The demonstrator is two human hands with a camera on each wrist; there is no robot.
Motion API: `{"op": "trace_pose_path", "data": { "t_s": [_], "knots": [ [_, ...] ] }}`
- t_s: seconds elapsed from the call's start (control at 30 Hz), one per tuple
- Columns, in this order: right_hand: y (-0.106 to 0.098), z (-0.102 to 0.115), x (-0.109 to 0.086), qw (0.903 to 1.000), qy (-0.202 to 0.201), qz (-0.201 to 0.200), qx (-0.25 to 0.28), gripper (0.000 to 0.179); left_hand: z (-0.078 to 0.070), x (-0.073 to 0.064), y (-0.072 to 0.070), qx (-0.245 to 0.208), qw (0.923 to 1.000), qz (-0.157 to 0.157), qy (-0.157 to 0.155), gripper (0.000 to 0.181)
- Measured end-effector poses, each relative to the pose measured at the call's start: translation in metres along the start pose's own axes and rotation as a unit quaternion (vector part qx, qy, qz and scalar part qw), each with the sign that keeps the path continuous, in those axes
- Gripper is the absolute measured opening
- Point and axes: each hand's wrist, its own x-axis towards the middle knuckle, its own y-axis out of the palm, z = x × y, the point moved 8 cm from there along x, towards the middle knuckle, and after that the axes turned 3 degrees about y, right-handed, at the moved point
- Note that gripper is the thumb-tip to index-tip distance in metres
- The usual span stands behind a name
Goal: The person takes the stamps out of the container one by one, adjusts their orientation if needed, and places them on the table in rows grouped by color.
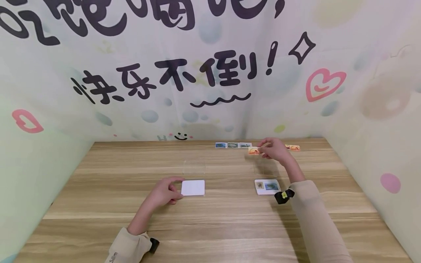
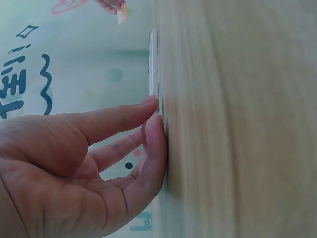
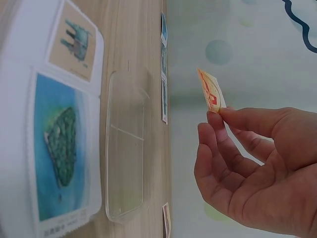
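My right hand (image 1: 273,150) pinches an orange-and-yellow stamp (image 3: 212,91) between thumb and index finger, lifted above the table. On the left, the thumb and fingers of my left hand (image 1: 165,190) pinch the near-left edge of a blank white card (image 1: 193,187), which lies flat. Below the right forearm lies a white card bearing two stamps (image 1: 267,186): a small tan one with an animal-like figure and a larger blue one showing a green island (image 3: 62,148).
A clear plastic case (image 3: 126,148) lies behind the stamped card, and another clear rectangle (image 1: 194,167) behind the blank card. Several stamps (image 1: 233,145) line the table's back edge, with more orange ones (image 1: 295,148) farther right. A printed cloth backdrop (image 1: 184,120) rises behind.
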Motion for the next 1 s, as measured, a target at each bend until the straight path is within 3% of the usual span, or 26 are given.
{"op": "trace_pose_path", "data": {
  "t_s": [1.0],
  "knots": [
    [-0.018, -0.012, 0.008, 0.9999, -0.006, -0.01, 0.0, 0.025, 0.001, 0.001, 0.001, 0.003, 1.0, -0.002, -0.001, 0.054]
  ]
}}
